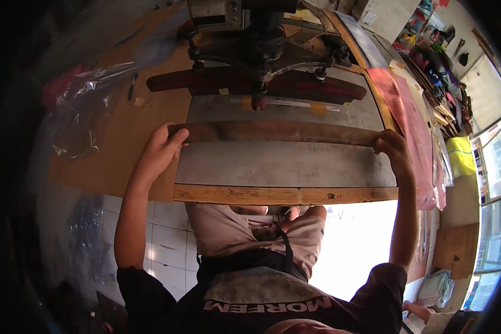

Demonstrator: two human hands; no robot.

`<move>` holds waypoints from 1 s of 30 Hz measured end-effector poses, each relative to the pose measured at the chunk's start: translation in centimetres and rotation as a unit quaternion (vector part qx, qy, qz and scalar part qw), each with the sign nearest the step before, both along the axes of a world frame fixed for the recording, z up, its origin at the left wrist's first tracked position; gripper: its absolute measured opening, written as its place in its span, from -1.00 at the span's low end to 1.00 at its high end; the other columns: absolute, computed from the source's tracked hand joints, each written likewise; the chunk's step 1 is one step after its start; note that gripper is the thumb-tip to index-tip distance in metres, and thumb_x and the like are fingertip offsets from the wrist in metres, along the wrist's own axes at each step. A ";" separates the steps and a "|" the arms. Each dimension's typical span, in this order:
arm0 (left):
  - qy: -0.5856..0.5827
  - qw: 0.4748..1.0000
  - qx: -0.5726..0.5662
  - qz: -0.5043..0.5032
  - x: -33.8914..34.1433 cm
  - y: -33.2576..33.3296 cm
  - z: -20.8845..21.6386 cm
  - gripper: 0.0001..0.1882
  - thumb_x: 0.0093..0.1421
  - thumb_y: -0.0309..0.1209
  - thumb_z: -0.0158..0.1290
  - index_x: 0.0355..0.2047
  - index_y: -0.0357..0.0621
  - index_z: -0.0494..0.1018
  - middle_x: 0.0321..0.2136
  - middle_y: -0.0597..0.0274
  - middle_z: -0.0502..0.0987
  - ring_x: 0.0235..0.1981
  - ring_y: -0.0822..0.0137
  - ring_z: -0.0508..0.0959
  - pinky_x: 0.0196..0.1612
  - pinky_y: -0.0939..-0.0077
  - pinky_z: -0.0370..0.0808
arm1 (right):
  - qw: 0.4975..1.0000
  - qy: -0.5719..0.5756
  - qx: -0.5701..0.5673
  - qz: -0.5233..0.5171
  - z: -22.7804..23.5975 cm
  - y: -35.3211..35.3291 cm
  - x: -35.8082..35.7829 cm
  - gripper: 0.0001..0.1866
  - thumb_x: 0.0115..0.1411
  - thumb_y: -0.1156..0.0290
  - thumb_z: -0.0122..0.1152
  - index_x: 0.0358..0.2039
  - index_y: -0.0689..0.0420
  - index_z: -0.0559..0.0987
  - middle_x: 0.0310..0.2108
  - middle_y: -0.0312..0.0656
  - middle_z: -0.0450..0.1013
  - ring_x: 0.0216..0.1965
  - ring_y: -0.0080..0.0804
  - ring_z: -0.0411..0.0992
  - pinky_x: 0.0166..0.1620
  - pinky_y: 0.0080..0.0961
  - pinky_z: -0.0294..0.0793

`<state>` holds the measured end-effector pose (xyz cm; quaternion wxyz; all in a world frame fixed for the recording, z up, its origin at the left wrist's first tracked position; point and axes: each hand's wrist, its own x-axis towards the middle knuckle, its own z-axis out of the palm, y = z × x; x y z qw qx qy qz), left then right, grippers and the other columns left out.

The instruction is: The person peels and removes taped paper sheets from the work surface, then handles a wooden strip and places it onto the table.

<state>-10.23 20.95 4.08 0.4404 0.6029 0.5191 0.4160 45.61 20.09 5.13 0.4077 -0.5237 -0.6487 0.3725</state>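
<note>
A long brown strip (273, 132), slightly bowed and partly blurred, stretches from side to side across a grey metal plate (289, 167). My left hand (164, 147) pinches its left end, thumb on top and fingers mostly hidden beneath. At the opposite end my right hand (394, 146) has its fingers curled round the strip. Whether the strip touches the plate I cannot tell. Just beyond it, a long dark reddish bar (222, 82) runs crosswise beneath the dark metal arms of a machine (261, 47).
Wooden edging (284, 195) borders the plate in front of me. On the brown board (158, 111) to the left lie a blue pen (132, 86) and clear plastic wrapping (86, 111). A red sheet (403, 111) lies rightward, near a cluttered pile (437, 72) and a yellow bag (460, 156).
</note>
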 end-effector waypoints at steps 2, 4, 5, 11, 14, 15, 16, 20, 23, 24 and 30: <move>0.037 0.997 -0.070 0.004 -0.5 0.4 -0.3 -0.65 0.29 -0.22 0.07 -0.12 -0.27 0.38 -0.55 0.43 0.35 -0.54 0.60 0.37 -0.30 0.60 0.47 | 1.000 -0.011 0.002 -0.011 -0.3 0.1 -0.9 -0.79 0.20 0.31 0.25 -0.32 0.20 0.55 -0.50 -0.36 0.47 -0.44 -0.63 0.42 -0.28 -0.64 0.41; 0.043 0.998 -0.040 0.018 -1.2 1.3 -0.6 -0.67 0.28 -0.24 0.08 -0.15 -0.27 0.40 -0.55 0.41 0.38 -0.52 0.59 0.42 -0.33 0.60 0.48 | 0.999 -0.002 -0.012 -0.030 -0.2 0.8 -2.1 -0.76 0.23 0.31 0.22 -0.28 0.26 0.55 -0.52 -0.35 0.44 -0.47 -0.62 0.40 -0.34 -0.64 0.39; 0.049 0.998 -0.007 0.031 -1.4 1.7 -0.6 -0.69 0.26 -0.26 0.10 -0.18 -0.28 0.42 -0.56 0.38 0.41 -0.51 0.57 0.46 -0.35 0.60 0.48 | 0.999 -0.002 -0.013 -0.032 -0.4 1.3 -2.3 -0.76 0.23 0.31 0.22 -0.28 0.26 0.55 -0.52 -0.35 0.44 -0.47 -0.62 0.40 -0.34 -0.64 0.39; 0.170 0.984 0.048 0.018 -3.7 6.1 -0.8 -0.71 0.20 -0.27 0.17 -0.32 -0.31 0.51 -0.51 0.32 0.51 -0.46 0.53 0.49 -0.35 0.61 0.44 | 0.998 -0.060 0.016 -0.016 -1.5 5.5 -1.8 -0.80 0.20 0.33 0.24 -0.39 0.24 0.60 -0.57 -0.37 0.44 -0.54 -0.66 0.37 -0.43 -0.64 0.37; 0.192 0.980 0.053 0.015 -4.0 7.7 -1.3 -0.71 0.18 -0.28 0.20 -0.37 -0.32 0.52 -0.54 0.33 0.51 -0.47 0.55 0.46 -0.36 0.61 0.40 | 0.995 -0.102 0.000 0.011 -1.5 6.9 -1.3 -0.77 0.18 0.31 0.26 -0.44 0.24 0.60 -0.59 -0.36 0.43 -0.56 -0.65 0.36 -0.44 -0.64 0.37; 0.173 0.984 0.046 0.017 -4.1 8.2 -1.4 -0.71 0.17 -0.28 0.21 -0.40 -0.33 0.51 -0.55 0.35 0.50 -0.48 0.57 0.44 -0.38 0.60 0.36 | 0.995 -0.102 0.001 0.011 -1.4 7.4 -1.2 -0.77 0.18 0.31 0.26 -0.44 0.24 0.60 -0.59 -0.36 0.43 -0.56 -0.65 0.36 -0.44 -0.64 0.37; 0.172 0.984 0.046 0.018 -4.3 8.5 -1.4 -0.71 0.17 -0.28 0.21 -0.40 -0.33 0.51 -0.55 0.35 0.50 -0.48 0.57 0.44 -0.38 0.60 0.36 | 0.993 -0.119 -0.003 0.017 -1.3 7.8 -1.3 -0.76 0.16 0.31 0.27 -0.46 0.25 0.60 -0.61 -0.36 0.43 -0.56 -0.65 0.37 -0.44 -0.64 0.37; 0.178 0.983 0.055 -0.005 -4.7 9.6 -0.9 -0.73 0.14 -0.33 0.22 -0.36 -0.37 0.55 -0.53 0.33 0.53 -0.48 0.57 0.43 -0.39 0.59 0.38 | 0.990 -0.138 -0.006 0.013 -1.3 9.1 -1.6 -0.76 0.14 0.30 0.29 -0.44 0.25 0.61 -0.62 -0.35 0.44 -0.56 -0.64 0.38 -0.44 -0.63 0.39; 0.196 0.979 0.061 0.005 -5.1 9.9 -1.0 -0.74 0.13 -0.36 0.22 -0.34 -0.38 0.56 -0.52 0.31 0.55 -0.49 0.57 0.44 -0.40 0.59 0.40 | 0.990 -0.140 -0.010 -0.021 -1.2 9.1 -2.4 -0.77 0.14 0.32 0.29 -0.39 0.26 0.63 -0.61 -0.35 0.45 -0.56 -0.64 0.37 -0.43 -0.62 0.39; 0.196 0.979 0.062 0.010 -5.1 10.1 -1.2 -0.74 0.12 -0.36 0.23 -0.35 -0.39 0.56 -0.51 0.31 0.55 -0.49 0.57 0.44 -0.40 0.59 0.40 | 0.990 -0.133 -0.024 -0.044 -1.2 8.9 -2.7 -0.77 0.13 0.33 0.31 -0.33 0.27 0.64 -0.60 -0.35 0.46 -0.56 -0.64 0.37 -0.43 -0.63 0.39; 0.160 0.983 0.086 0.029 -5.1 10.4 -2.6 -0.73 0.10 -0.36 0.25 -0.34 -0.39 0.56 -0.53 0.29 0.55 -0.46 0.58 0.44 -0.39 0.61 0.39 | 0.994 -0.102 0.009 -0.029 -1.9 8.8 -3.1 -0.80 0.13 0.40 0.29 -0.28 0.26 0.63 -0.58 -0.36 0.46 -0.55 -0.67 0.37 -0.45 -0.64 0.36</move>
